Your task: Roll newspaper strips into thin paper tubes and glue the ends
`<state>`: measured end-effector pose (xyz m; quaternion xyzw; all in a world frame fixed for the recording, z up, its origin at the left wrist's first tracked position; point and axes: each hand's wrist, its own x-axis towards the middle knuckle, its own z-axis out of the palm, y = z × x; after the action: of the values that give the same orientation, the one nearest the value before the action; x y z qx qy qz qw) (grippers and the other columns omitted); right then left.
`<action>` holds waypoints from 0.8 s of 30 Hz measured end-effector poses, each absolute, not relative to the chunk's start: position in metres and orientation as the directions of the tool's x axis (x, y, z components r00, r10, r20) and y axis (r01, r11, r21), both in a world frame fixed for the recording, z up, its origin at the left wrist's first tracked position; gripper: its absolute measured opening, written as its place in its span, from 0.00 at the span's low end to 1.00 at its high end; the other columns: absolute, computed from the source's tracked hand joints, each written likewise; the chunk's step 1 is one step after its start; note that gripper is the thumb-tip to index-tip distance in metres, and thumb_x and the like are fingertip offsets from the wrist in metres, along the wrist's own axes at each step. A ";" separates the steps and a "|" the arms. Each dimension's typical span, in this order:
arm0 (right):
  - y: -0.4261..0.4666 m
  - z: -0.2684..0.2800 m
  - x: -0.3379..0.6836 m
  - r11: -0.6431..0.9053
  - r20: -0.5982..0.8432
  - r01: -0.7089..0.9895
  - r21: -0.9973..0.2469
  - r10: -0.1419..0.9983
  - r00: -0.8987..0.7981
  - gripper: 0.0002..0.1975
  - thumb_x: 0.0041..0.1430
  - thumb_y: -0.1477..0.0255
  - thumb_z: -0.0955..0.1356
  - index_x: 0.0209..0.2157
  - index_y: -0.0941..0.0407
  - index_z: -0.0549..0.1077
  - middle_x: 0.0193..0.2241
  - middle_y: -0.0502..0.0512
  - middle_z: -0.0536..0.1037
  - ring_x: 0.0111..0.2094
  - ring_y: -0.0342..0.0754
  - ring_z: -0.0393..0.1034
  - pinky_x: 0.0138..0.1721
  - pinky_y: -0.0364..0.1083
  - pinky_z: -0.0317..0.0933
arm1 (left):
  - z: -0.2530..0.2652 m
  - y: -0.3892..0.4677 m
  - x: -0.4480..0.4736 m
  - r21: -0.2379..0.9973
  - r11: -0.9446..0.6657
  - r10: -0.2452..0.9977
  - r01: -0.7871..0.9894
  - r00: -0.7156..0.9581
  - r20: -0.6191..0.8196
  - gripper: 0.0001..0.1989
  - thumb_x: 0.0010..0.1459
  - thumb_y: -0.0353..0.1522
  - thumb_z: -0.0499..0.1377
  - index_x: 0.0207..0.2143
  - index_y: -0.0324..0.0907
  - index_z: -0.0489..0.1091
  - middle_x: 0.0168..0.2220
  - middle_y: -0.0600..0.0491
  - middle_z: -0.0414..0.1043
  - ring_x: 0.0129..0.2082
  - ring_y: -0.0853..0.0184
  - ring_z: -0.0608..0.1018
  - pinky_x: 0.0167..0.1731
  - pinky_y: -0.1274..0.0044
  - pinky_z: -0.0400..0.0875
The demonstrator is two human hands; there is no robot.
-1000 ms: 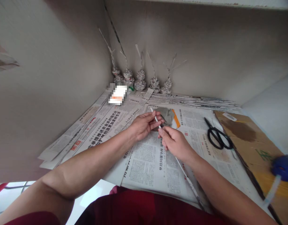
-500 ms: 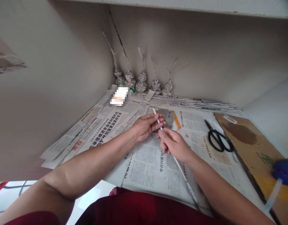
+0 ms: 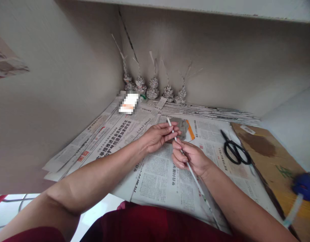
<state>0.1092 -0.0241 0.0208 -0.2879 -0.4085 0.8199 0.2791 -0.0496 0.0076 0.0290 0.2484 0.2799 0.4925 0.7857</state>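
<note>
Slanting away from a dark red garment (image 3: pixel 155 222), a long, slim, white rolled-paper tube (image 3: pixel 195 179) is held above printed newspaper sheets (image 3: pixel 155 181). By the look of it, rolling has been completed along the length that can be seen; no woven body is attached there and no bend has been put into it. Its near end cannot be made out.

The tube is gripped partway along by the right hand (image 3: pixel 192 156), whose fingers are curled around it, with the forearm brought in from the lower right. Just beyond, near its far tip, the tube is pinched between the thumb and fingers of the left hand (image 3: pixel 158 137), whose palm is turned partly upward, the other fingers being loosely bent; that forearm is stretched in from the lower left.

To the right, black metal scissors (image 3: pixel 229 139) are rested beside a stained brown cardboard sheet (image 3: pixel 273 161), where a blue tool (image 3: pixel 306 186) of unclear kind is seen. Behind the left hand, a crumpled grey cloth (image 3: pixel 182 126) is laid over an orange-and-white packet (image 3: pixel 190 130).

Farther back, thin newsprint rods (image 3: pixel 207 112) are bundled, and five gourd-shaped figures of coiled newsprint (image 3: pixel 152 92) are stood in a row. Their bodies appear finished, while loose strands at their tops are left untrimmed.
</note>
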 end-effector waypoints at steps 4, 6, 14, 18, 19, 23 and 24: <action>-0.024 0.019 0.111 -0.417 -0.278 -0.087 -0.905 0.733 -0.621 0.18 0.62 0.55 0.59 0.28 0.54 0.62 0.13 0.45 0.64 0.16 0.44 0.64 0.15 0.41 0.52 | 0.030 0.007 -0.050 0.700 0.394 0.910 -0.596 0.357 -0.209 0.11 0.57 0.19 0.55 0.41 0.31 0.73 0.35 0.44 0.76 0.36 0.66 0.80 0.37 0.80 0.76; -0.023 0.017 0.111 -0.243 -0.250 0.083 -0.967 0.819 -0.516 0.19 0.62 0.53 0.59 0.32 0.55 0.66 0.17 0.48 0.69 0.18 0.45 0.67 0.16 0.41 0.54 | 0.030 0.006 -0.050 0.707 0.401 0.910 -0.583 0.344 -0.232 0.10 0.57 0.19 0.55 0.41 0.30 0.73 0.34 0.44 0.76 0.35 0.66 0.80 0.36 0.79 0.76; -0.018 0.027 0.115 0.408 0.419 0.513 -0.756 0.902 -0.100 0.12 0.61 0.64 0.64 0.45 0.53 0.70 0.35 0.54 0.74 0.34 0.47 0.70 0.31 0.45 0.64 | 0.027 0.002 -0.042 0.685 0.391 0.920 -0.615 0.292 -0.263 0.08 0.55 0.18 0.57 0.37 0.29 0.74 0.33 0.44 0.76 0.34 0.66 0.80 0.39 0.77 0.76; -0.023 0.031 0.110 0.544 0.552 0.650 -0.531 0.804 -0.222 0.13 0.61 0.71 0.64 0.46 0.52 0.74 0.40 0.56 0.74 0.43 0.51 0.67 0.41 0.49 0.65 | 0.025 -0.003 -0.037 0.699 0.391 0.919 -0.599 0.291 -0.265 0.08 0.53 0.17 0.57 0.33 0.30 0.75 0.30 0.46 0.76 0.31 0.69 0.79 0.38 0.78 0.76; -0.023 0.030 0.109 0.555 0.569 0.675 -0.486 0.787 -0.238 0.13 0.60 0.72 0.64 0.45 0.52 0.75 0.40 0.56 0.74 0.44 0.51 0.67 0.45 0.51 0.63 | 0.024 -0.004 -0.035 0.705 0.392 0.919 -0.591 0.286 -0.270 0.08 0.53 0.17 0.57 0.32 0.30 0.75 0.30 0.47 0.76 0.31 0.70 0.79 0.37 0.78 0.76; -0.024 0.026 0.108 0.557 0.599 0.723 -0.409 0.761 -0.247 0.13 0.59 0.74 0.65 0.44 0.53 0.76 0.38 0.56 0.75 0.44 0.52 0.66 0.49 0.53 0.61 | 0.023 -0.007 -0.033 0.723 0.389 0.919 -0.571 0.288 -0.267 0.09 0.52 0.16 0.57 0.32 0.31 0.76 0.29 0.47 0.75 0.30 0.71 0.78 0.38 0.77 0.75; -0.024 0.026 0.108 0.556 0.601 0.725 -0.407 0.760 -0.245 0.13 0.58 0.74 0.65 0.44 0.54 0.76 0.38 0.56 0.76 0.44 0.52 0.66 0.48 0.53 0.61 | 0.022 -0.007 -0.032 0.728 0.386 0.921 -0.567 0.288 -0.263 0.09 0.52 0.16 0.57 0.32 0.31 0.76 0.30 0.47 0.75 0.30 0.71 0.78 0.38 0.76 0.75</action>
<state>0.1080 -0.0236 0.0255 -0.4708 -0.7888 0.0223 0.3945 -0.0322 -0.0069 0.0224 0.2595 0.3406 0.4897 0.7595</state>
